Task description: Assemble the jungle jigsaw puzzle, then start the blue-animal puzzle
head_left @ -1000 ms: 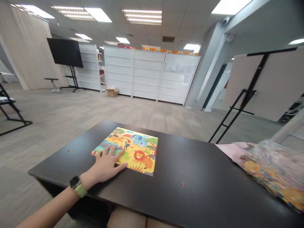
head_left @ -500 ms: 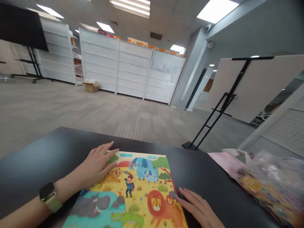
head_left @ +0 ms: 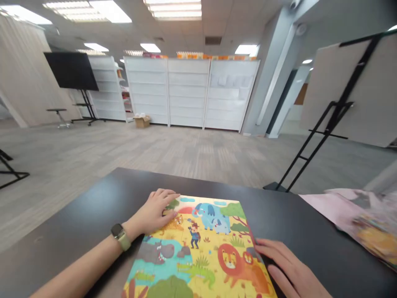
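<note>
A left hand [head_left: 155, 213] lies over one edge and a right hand [head_left: 288, 265] at the other, both relaxed and ungripping, as an animal picture board [head_left: 211, 250] rests on a dark table [head_left: 102, 207], its visible scene whole.

Compared with a second ago, the animal puzzle [head_left: 211, 252] is lying closer to the tabletop's [head_left: 102, 207] near edge; the left hand [head_left: 155, 213] is resting at its far left corner, and the right hand [head_left: 288, 265], previously unseen, is touching its right side.
</note>
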{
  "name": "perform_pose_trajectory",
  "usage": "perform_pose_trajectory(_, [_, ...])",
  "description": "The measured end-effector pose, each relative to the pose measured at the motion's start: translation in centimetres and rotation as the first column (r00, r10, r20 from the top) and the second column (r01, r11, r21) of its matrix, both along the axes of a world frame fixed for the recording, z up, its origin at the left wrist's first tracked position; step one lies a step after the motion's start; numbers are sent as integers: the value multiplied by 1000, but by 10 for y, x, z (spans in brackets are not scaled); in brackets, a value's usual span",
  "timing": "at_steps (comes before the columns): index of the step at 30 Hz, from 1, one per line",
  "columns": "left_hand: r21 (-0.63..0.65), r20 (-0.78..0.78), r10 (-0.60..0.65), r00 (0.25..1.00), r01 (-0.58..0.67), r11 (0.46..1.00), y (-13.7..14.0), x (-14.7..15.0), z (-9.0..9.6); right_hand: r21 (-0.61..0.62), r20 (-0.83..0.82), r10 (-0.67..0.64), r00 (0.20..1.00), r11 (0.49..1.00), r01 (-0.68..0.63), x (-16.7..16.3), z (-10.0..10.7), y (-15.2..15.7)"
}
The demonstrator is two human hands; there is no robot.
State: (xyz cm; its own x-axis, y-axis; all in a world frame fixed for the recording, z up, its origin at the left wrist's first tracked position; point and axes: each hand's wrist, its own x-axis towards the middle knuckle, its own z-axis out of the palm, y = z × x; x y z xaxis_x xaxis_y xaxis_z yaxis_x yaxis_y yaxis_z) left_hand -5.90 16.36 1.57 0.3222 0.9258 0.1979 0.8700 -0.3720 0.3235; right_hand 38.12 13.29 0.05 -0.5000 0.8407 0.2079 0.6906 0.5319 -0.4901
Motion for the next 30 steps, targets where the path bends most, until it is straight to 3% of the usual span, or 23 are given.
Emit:
perform_pose_trajectory(3, [20,60,37,997,-38,999,-12,7,7,-7,-92,-102,991,995,102,-10,22,-7])
perform_pose_trajectory(6, [65,81,68,994,-73,995,-24,16,16,22,-159,-158,975,986,163,-15,31,-14])
perform_pose_trajectory(11, [149,153,95,984,-118,982,-36,21,17,65,-206,-196,959,975,213,-16,27,-16])
perform_pose_trajectory(18, [177,233,58,971,-101,979,-27,9,11,131,-157,-205,966,965,226,-21,21,-19])
perform_pose_trajectory(25, [97,282,-62,957,36,995,-14,25,-1,78,-9,-382,924,921,381,-44,21,32])
perform_pose_trajectory(30, [-67,330,-69,941,97,993,-4,28,-1,52,69,-353,933,935,350,-36,26,65])
